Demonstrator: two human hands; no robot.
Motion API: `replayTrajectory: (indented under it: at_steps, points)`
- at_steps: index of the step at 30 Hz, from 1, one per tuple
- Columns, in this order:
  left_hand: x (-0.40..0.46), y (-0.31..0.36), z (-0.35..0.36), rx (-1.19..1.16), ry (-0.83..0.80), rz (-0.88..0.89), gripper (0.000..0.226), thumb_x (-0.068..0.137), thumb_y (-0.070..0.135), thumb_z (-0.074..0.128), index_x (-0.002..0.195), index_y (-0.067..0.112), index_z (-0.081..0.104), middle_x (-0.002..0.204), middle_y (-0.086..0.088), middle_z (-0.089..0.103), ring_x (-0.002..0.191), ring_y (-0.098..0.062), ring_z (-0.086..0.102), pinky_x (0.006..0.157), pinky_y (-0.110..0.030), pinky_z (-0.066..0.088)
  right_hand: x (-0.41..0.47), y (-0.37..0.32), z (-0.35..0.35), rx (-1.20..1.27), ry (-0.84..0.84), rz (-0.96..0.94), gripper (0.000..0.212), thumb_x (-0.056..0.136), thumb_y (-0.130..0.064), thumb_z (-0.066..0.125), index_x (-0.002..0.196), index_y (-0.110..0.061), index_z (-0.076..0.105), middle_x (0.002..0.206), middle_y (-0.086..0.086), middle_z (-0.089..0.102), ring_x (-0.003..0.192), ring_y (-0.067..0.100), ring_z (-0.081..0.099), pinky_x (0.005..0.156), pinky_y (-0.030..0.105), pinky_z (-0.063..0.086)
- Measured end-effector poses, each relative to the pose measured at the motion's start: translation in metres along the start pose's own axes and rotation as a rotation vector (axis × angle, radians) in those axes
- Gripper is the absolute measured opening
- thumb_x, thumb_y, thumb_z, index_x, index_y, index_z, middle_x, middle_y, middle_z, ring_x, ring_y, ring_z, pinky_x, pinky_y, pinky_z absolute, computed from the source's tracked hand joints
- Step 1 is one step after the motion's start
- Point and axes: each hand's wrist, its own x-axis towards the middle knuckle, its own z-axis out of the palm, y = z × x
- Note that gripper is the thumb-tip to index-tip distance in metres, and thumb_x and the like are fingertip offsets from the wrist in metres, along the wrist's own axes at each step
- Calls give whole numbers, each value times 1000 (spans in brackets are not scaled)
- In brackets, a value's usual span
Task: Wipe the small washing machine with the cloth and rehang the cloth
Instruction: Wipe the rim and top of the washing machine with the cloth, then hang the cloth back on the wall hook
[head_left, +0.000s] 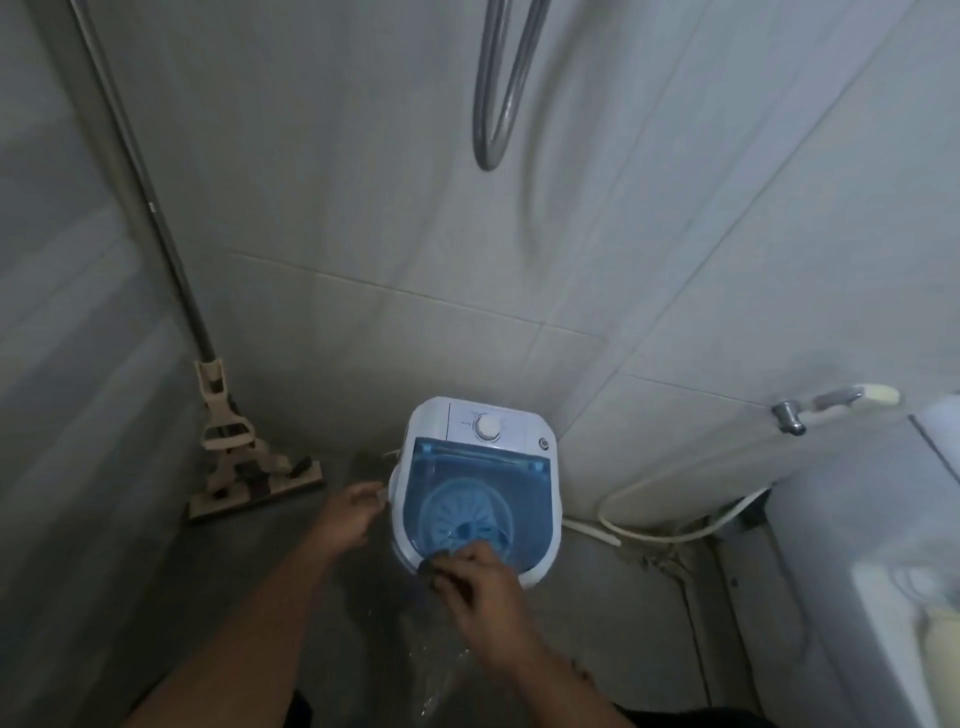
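A small white washing machine (519, 423) with a see-through blue lid and a round white dial stands on the grey floor against the tiled wall. My right hand (485, 587) presses a dark cloth (430, 564) against the machine's near front rim, fingers closed around the cloth. My left hand (350, 512) reaches to the machine's left side near its handle, fingers curled; whether it grips the handle I cannot tell.
A beige mop (244, 467) leans in the left corner, its pole running up the wall. A grey shower hose (498, 104) loops down the wall above. A tap (792, 418), white hoses (675, 532) and a white fixture (883, 597) are at right. The floor looks wet.
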Motion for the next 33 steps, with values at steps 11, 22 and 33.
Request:
replayTrajectory:
  at_steps: [11,22,33]
  points:
    - [-179,106,48,-168,-253,306,37,88,38,66,108,8,72,101,-15,70,94,-26,65,84,-43,58,14,-121,-131,437,421,40,16,97,-30,71,110,-28,80,105,-2,73,100,1,69,90,16,51]
    - [-296,196,38,-145,-282,671,34,87,34,68,105,6,74,98,-11,77,94,-24,73,85,-34,58,2,-236,-244,902,392,-23,28,90,-34,77,107,-11,74,100,7,79,94,19,75,85,31,60]
    - [-355,270,-21,-78,-193,831,29,91,32,64,97,6,74,64,3,70,71,-11,70,89,-38,56,46,-333,-286,1063,199,-75,37,76,-40,86,99,-17,71,98,14,78,88,26,73,81,42,55]
